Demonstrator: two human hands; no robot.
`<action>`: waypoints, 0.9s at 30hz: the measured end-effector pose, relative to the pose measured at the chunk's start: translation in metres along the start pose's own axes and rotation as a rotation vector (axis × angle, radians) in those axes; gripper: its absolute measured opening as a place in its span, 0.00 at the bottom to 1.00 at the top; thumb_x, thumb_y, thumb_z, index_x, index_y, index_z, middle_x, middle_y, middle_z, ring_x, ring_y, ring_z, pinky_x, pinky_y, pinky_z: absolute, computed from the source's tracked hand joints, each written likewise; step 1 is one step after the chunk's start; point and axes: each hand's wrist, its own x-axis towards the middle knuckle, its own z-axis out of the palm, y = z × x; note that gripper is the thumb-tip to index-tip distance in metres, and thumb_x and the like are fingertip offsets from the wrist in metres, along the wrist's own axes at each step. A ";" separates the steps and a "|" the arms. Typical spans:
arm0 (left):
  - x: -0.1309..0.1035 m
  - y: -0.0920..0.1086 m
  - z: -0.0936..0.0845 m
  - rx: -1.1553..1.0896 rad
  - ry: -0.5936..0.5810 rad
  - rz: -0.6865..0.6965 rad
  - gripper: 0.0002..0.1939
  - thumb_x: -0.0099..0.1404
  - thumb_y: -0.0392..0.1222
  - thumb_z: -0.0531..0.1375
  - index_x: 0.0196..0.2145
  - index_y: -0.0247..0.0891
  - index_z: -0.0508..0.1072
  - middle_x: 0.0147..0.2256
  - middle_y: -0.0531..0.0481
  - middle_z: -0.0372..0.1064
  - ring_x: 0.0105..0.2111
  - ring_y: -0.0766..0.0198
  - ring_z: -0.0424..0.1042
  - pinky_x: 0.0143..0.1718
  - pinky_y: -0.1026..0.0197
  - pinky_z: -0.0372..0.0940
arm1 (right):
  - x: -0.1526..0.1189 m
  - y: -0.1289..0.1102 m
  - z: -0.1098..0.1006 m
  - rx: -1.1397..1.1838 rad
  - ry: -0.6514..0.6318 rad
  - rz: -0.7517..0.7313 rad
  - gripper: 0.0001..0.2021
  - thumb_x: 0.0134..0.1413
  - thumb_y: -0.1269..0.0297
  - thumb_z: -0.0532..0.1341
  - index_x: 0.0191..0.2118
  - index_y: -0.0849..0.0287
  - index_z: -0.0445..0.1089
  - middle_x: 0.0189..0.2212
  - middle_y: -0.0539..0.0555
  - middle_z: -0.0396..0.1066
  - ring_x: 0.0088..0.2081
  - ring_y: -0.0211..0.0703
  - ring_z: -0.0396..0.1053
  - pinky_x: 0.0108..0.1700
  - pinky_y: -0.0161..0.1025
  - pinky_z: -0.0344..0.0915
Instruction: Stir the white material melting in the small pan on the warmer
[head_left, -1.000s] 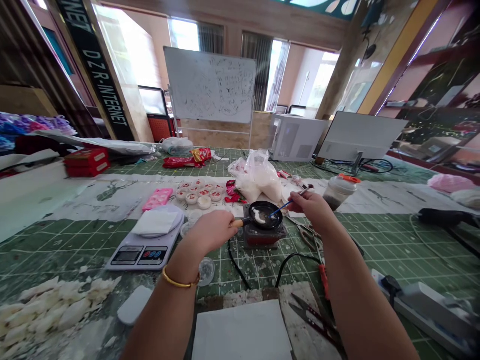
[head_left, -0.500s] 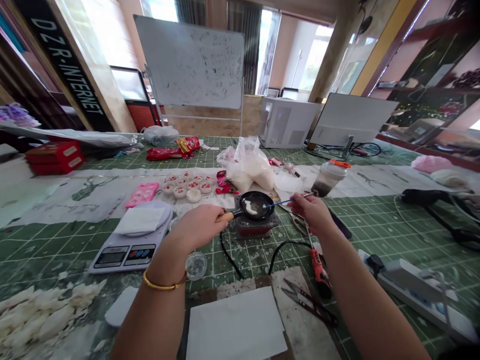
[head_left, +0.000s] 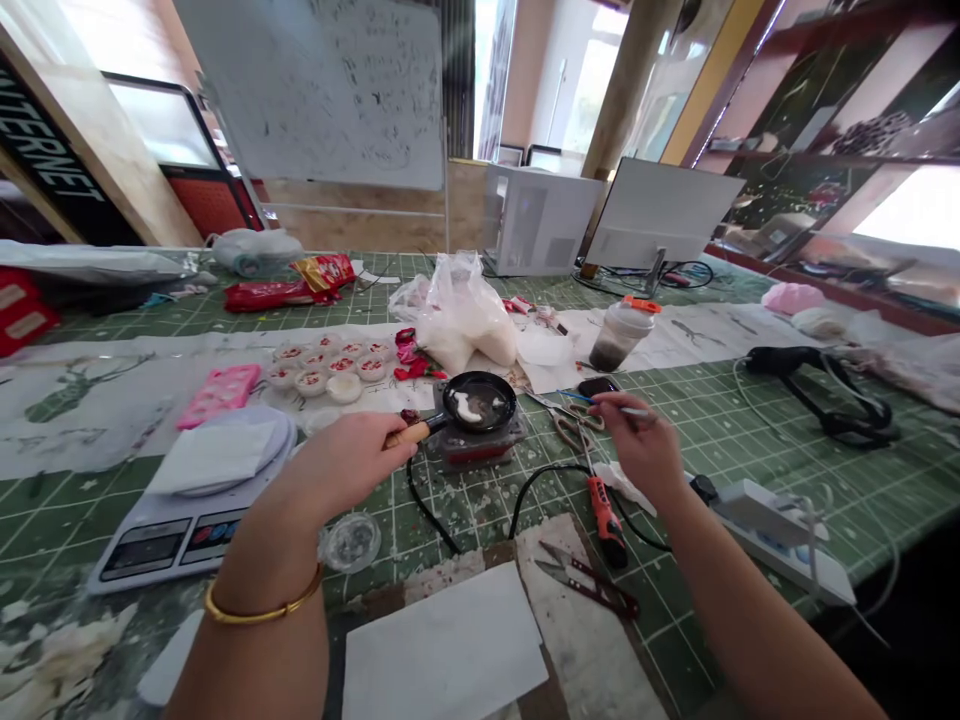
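My left hand (head_left: 337,460) is closed round the wooden handle of a small black frying pan (head_left: 493,392). White, partly melted-looking material (head_left: 466,407) lies inside it. Under the pan is a small heater (head_left: 480,455) with a red front. My right hand (head_left: 641,445) pinches a thin blue stick (head_left: 576,396), whose tip is to the right of the pan and apart from it. Scissors (head_left: 570,430) and an orange-handled soldering iron (head_left: 606,525) lie near that hand.
A kitchen scale (head_left: 142,550) stands left, beside small cups (head_left: 343,388) and a pink mould (head_left: 217,395). Behind the pan sits a plastic bag (head_left: 461,320) of white material. Snips (head_left: 592,590), white paper (head_left: 446,650), a lidded jar (head_left: 622,335) and a power strip (head_left: 787,540) lie around.
My right hand has drawn the blue stick out of the pan, to the right. My left hand still grips the handle. The whole view has turned right.
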 end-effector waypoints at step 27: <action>0.001 0.001 -0.001 -0.015 -0.055 -0.029 0.18 0.61 0.55 0.48 0.35 0.43 0.71 0.26 0.51 0.70 0.26 0.61 0.67 0.26 0.62 0.53 | 0.005 0.058 -0.096 -1.277 -0.776 0.389 0.10 0.46 0.69 0.55 0.32 0.59 0.73 0.32 0.61 0.74 0.42 0.58 0.68 0.52 0.61 0.44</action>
